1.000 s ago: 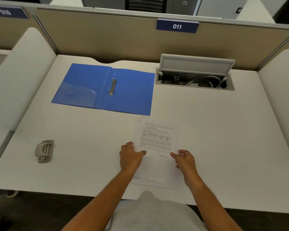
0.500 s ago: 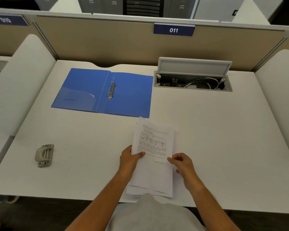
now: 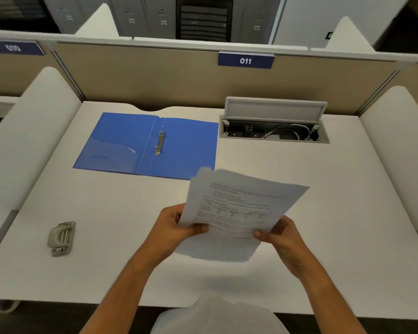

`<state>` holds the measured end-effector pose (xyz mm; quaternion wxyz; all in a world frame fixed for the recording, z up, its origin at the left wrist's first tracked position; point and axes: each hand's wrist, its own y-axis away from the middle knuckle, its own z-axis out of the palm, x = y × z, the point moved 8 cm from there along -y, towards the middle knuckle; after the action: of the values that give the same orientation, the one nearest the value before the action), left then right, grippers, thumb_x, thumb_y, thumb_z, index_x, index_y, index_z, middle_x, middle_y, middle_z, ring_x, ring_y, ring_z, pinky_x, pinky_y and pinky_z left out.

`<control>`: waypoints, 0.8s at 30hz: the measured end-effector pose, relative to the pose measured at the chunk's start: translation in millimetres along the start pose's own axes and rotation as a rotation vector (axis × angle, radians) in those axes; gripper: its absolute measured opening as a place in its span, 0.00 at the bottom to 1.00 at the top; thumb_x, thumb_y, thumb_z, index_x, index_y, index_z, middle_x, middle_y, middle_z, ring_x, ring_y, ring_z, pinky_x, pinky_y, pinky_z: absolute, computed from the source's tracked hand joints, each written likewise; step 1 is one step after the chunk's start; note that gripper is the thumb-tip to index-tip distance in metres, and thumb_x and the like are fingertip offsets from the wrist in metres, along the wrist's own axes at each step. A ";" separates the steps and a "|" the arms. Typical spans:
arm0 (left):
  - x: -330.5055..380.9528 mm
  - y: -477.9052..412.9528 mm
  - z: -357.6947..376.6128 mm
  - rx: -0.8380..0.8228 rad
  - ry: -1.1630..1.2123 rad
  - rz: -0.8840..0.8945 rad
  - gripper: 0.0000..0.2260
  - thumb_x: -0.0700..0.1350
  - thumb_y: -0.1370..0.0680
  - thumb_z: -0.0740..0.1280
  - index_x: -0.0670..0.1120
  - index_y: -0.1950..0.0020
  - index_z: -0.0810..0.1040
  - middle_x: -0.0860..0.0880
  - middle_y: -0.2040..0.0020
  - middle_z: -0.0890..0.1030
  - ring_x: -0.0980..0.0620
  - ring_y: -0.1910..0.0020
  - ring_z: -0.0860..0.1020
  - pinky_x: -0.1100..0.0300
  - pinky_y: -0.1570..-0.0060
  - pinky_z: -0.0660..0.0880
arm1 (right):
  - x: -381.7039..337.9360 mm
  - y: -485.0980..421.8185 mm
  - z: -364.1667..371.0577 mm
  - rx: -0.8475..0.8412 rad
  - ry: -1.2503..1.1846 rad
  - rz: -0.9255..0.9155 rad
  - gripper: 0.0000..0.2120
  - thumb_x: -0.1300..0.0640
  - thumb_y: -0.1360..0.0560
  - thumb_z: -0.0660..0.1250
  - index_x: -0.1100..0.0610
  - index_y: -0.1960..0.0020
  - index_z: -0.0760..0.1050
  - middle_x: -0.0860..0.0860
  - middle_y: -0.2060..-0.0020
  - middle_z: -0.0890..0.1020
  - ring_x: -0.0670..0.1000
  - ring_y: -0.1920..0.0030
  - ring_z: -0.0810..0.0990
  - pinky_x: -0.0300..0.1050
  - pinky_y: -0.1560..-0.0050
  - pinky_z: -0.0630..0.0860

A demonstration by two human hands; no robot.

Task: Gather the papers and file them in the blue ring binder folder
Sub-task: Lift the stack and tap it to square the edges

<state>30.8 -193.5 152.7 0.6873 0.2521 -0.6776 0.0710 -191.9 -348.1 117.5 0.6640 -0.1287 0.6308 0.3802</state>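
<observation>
Both hands, left [image 3: 176, 227] and right [image 3: 281, 233], grip the papers [image 3: 239, 208] above the tabletop [image 3: 323, 189]; open blue binder [image 3: 150, 145] behind, hole punch [image 3: 61, 238] well left

papers [image 3: 241, 208] motion-blurred, print unreadable, binder [image 3: 145, 145] corner covered

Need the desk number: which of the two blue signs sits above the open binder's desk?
The 011 sign, on the panel behind this desk; the 010 sign belongs left.

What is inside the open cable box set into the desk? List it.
Inside the cable box, under its raised lid, lie looped white cables and dark sockets, too small to identify. The box's near wall hides the floor along the front.
</observation>
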 end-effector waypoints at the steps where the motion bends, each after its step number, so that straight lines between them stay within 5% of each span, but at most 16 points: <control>1: 0.4 -0.7 -3.0 0.030 -0.010 0.011 0.16 0.34 0.28 0.79 0.47 0.43 0.87 0.49 0.46 0.89 0.46 0.46 0.87 0.53 0.43 0.84 | -10.2 0.1 1.8 0.026 0.014 -0.032 0.25 0.71 0.33 0.79 0.52 0.39 0.87 0.57 0.40 0.89 0.60 0.39 0.87 0.51 0.41 0.85; 8: 17.7 11.1 -9.9 0.145 -0.103 0.165 0.28 0.34 0.28 0.78 0.72 0.56 0.84 0.65 0.57 0.86 0.60 0.52 0.84 0.64 0.55 0.81 | -51.8 12.2 -0.6 0.176 0.249 -0.271 0.18 0.71 0.33 0.82 0.53 0.50 0.89 0.53 0.54 0.91 0.54 0.52 0.90 0.47 0.51 0.87; 11: 4.5 7.4 -10.7 0.164 -0.183 0.155 0.14 0.42 0.29 0.81 0.55 0.46 0.88 0.57 0.53 0.88 0.53 0.51 0.84 0.52 0.51 0.83 | -35.8 8.0 -4.4 0.225 0.320 -0.234 0.15 0.69 0.34 0.84 0.51 0.57 0.88 0.49 0.60 0.91 0.50 0.59 0.89 0.45 0.59 0.84; 14: -4.7 2.7 -7.4 0.148 -0.112 0.078 0.16 0.48 0.27 0.79 0.39 0.47 0.84 0.63 0.59 0.86 0.62 0.57 0.84 0.65 0.58 0.81 | -31.0 7.8 -2.0 0.202 0.349 -0.185 0.17 0.70 0.31 0.82 0.48 0.56 0.86 0.43 0.61 0.90 0.43 0.60 0.87 0.37 0.60 0.81; 18: 21.8 3.8 -5.7 0.130 -0.061 0.250 0.11 0.48 0.28 0.80 0.42 0.53 0.85 0.53 0.56 0.89 0.50 0.54 0.87 0.62 0.54 0.83 | -67.1 20.1 4.3 0.155 0.342 -0.385 0.08 0.72 0.27 0.78 0.61 0.52 0.88 0.50 0.57 0.91 0.48 0.54 0.89 0.40 0.55 0.83; 20: 0.0 -4.5 -0.3 0.089 -0.068 0.171 0.07 0.38 0.26 0.78 0.44 0.49 0.86 0.56 0.53 0.88 0.54 0.52 0.86 0.68 0.54 0.80 | -47.2 10.2 -2.7 0.206 0.306 -0.296 0.09 0.70 0.27 0.78 0.58 0.53 0.87 0.47 0.59 0.89 0.44 0.57 0.87 0.36 0.58 0.81; 24: -63.7 -12.3 20.7 0.006 -0.113 -0.042 0.12 0.40 0.25 0.78 0.51 0.44 0.85 0.55 0.48 0.87 0.53 0.45 0.84 0.68 0.48 0.80 | 25.0 -9.3 -7.5 0.253 0.353 -0.084 0.13 0.71 0.27 0.77 0.52 0.54 0.86 0.45 0.59 0.90 0.46 0.58 0.86 0.43 0.56 0.79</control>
<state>13.1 -197.7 87.1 0.6486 0.2717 -0.7096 0.0442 -193.3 -350.7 90.0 0.5695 -0.1351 0.7740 0.2416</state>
